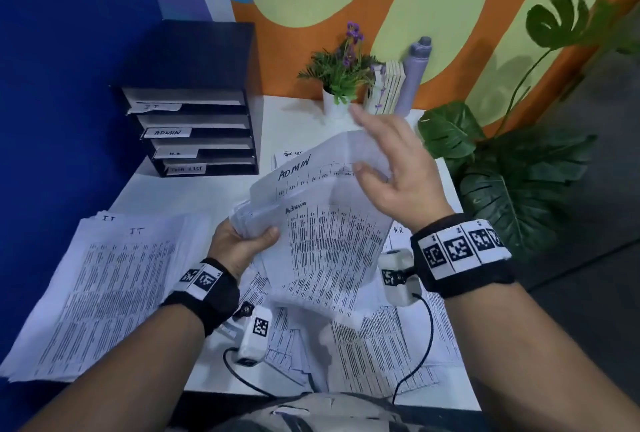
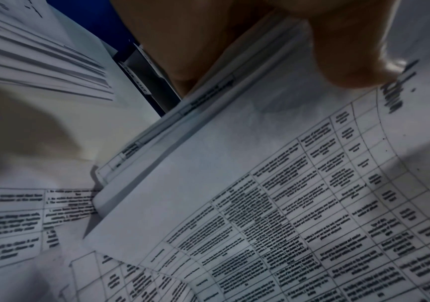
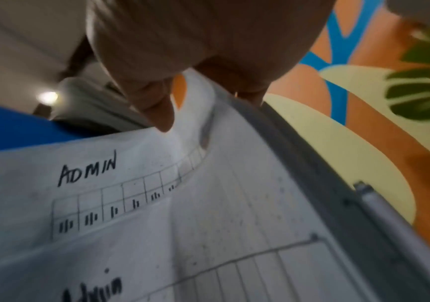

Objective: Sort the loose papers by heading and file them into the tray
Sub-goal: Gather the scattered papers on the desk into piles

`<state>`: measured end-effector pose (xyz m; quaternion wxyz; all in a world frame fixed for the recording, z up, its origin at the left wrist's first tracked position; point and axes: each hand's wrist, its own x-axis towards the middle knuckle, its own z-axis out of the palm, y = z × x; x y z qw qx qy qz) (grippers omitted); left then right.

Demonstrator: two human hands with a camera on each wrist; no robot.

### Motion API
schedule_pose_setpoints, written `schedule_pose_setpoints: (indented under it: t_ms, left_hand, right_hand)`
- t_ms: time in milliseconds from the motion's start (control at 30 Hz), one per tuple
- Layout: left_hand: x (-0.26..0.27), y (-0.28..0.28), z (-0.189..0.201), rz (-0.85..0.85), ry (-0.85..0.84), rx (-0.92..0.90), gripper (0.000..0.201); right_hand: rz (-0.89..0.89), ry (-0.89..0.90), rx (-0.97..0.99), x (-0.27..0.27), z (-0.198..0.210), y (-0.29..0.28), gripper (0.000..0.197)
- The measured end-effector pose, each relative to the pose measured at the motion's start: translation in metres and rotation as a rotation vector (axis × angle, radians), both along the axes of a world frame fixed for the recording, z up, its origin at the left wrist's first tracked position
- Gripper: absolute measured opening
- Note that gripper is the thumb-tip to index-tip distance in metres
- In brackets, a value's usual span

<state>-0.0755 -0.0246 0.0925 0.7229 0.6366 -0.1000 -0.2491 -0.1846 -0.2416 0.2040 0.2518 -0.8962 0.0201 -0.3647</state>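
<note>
My left hand (image 1: pixel 242 241) grips a bundle of printed sheets (image 1: pixel 329 244) by its left edge, above the white table; the thumb (image 2: pixel 350 51) lies on the top sheet. The sheets that show a heading read ADMIN (image 3: pixel 87 169). My right hand (image 1: pixel 391 168) pinches the upper right part of a curled sheet (image 1: pixel 360 151), thumb (image 3: pixel 157 106) in front and fingers behind. A black tiered file tray (image 1: pixel 194 126) at the back left has slots labelled IT, ADMIN, H.R and TASK LIST. An IT pile (image 1: pixel 104 286) lies at the left. Loose sheets (image 1: pixel 381 345) lie under my hands.
Sheets headed H.R (image 1: pixel 398 230) and TASK LIST (image 1: pixel 291 154) lie on the table (image 1: pixel 194 196). At the back stand a small potted plant (image 1: pixel 341 85), books (image 1: pixel 391 85) and a grey bottle (image 1: pixel 415 75). A large leafy plant (image 1: pixel 512 172) crowds the right edge. A blue wall is at the left.
</note>
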Motion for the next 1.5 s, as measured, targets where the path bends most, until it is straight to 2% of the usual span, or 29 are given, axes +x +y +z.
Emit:
schedule_pose_setpoints:
  t_ms: [100, 167, 233, 300, 333, 367, 433, 467, 500, 533, 567, 633, 767, 833, 900, 933, 1000, 1033, 1067, 1100, 1167, 1233, 1333, 1433, 1500]
  left_hand:
    - [0.001, -0.001, 0.001, -0.008, 0.021, -0.033, 0.051]
    - [0.003, -0.002, 0.000, -0.011, 0.020, -0.026, 0.054]
    - [0.005, -0.002, -0.004, -0.008, 0.032, -0.018, 0.055]
    - [0.006, -0.003, -0.007, 0.015, 0.045, -0.009, 0.046]
    - [0.007, -0.004, -0.009, 0.029, 0.050, 0.000, 0.041]
    - [0.007, -0.004, -0.011, 0.040, 0.052, 0.011, 0.040]
    - [0.007, -0.003, -0.014, 0.039, 0.041, 0.050, 0.041]
    - [0.007, -0.002, -0.017, 0.037, 0.043, 0.078, 0.043]
    - [0.008, -0.003, -0.019, 0.038, 0.052, 0.100, 0.044]
    - [0.008, -0.005, -0.022, 0.047, 0.065, 0.113, 0.044]
    - [0.008, -0.009, -0.024, 0.062, 0.082, 0.119, 0.041]
    - [0.010, -0.019, -0.024, 0.127, 0.122, 0.108, 0.036]
    - [0.020, -0.030, -0.018, 0.279, 0.233, 0.057, 0.030]
    - [0.023, -0.028, -0.021, 0.257, 0.236, 0.083, 0.030]
    - [0.022, -0.024, -0.030, 0.182, 0.240, 0.172, 0.029]
    - [0.020, -0.022, -0.036, 0.143, 0.253, 0.220, 0.028]
    - [0.018, -0.019, -0.049, 0.090, 0.293, 0.273, 0.043]
    - [0.018, -0.017, -0.051, 0.087, 0.290, 0.277, 0.048]
    - [0.019, -0.016, -0.050, 0.101, 0.265, 0.279, 0.044]
    - [0.019, -0.015, -0.046, 0.122, 0.223, 0.278, 0.035]
    - [0.023, -0.009, -0.035, 0.154, 0.125, 0.262, 0.024]
    - [0.031, 0.005, -0.029, 0.105, 0.018, 0.317, 0.031]
    - [0.039, 0.037, -0.036, -0.058, -0.101, 0.548, 0.046]
    - [0.042, 0.076, -0.047, -0.015, -0.166, 0.691, 0.047]
    - [0.046, 0.105, -0.051, 0.049, -0.144, 0.752, 0.041]
  right_hand:
    - [-0.065, 0.246, -0.289, 0.002, -0.009, 0.001, 0.045]
    - [-0.093, 0.305, -0.373, 0.003, -0.014, 0.006, 0.043]
    - [-0.117, 0.304, -0.449, 0.004, -0.015, 0.009, 0.049]
    - [-0.142, 0.334, -0.430, 0.004, -0.018, 0.009, 0.070]
    - [-0.163, 0.312, -0.314, 0.003, -0.023, 0.008, 0.082]
    - [-0.175, 0.243, -0.116, 0.002, -0.031, 0.004, 0.089]
    - [-0.153, 0.065, 0.516, -0.002, -0.052, -0.005, 0.095]
    - [-0.129, 0.051, 0.859, -0.004, -0.063, -0.008, 0.099]
    - [-0.094, 0.081, 1.107, -0.004, -0.072, -0.009, 0.104]
    - [-0.085, 0.152, 1.233, -0.003, -0.083, -0.010, 0.107]
    - [-0.078, 0.231, 1.264, -0.001, -0.092, -0.009, 0.108]
    - [-0.095, 0.283, 1.255, 0.008, -0.104, -0.006, 0.100]
    - [-0.201, 0.129, 1.359, 0.013, -0.108, -0.003, 0.070]
    - [-0.199, 0.146, 1.380, 0.004, -0.114, -0.003, 0.072]
    - [-0.204, 0.271, 1.365, -0.004, -0.126, 0.001, 0.071]
    - [-0.218, 0.344, 1.349, -0.005, -0.133, 0.004, 0.061]
    - [-0.243, 0.421, 1.304, -0.006, -0.142, 0.009, 0.043]
    - [-0.234, 0.424, 1.295, -0.004, -0.142, 0.011, 0.039]
    - [-0.221, 0.418, 1.302, -0.003, -0.141, 0.011, 0.037]
    - [-0.211, 0.406, 1.317, 0.000, -0.138, 0.010, 0.041]
    - [-0.226, 0.394, 1.347, 0.009, -0.131, 0.008, 0.066]
    - [-0.228, 0.373, 1.377, 0.020, -0.128, 0.011, 0.077]
    - [-0.213, 0.390, 1.405, 0.041, -0.135, 0.030, 0.061]
    - [-0.189, 0.545, 1.313, 0.058, -0.152, 0.065, 0.094]
    - [-0.142, 0.633, 1.262, 0.070, -0.167, 0.090, 0.103]
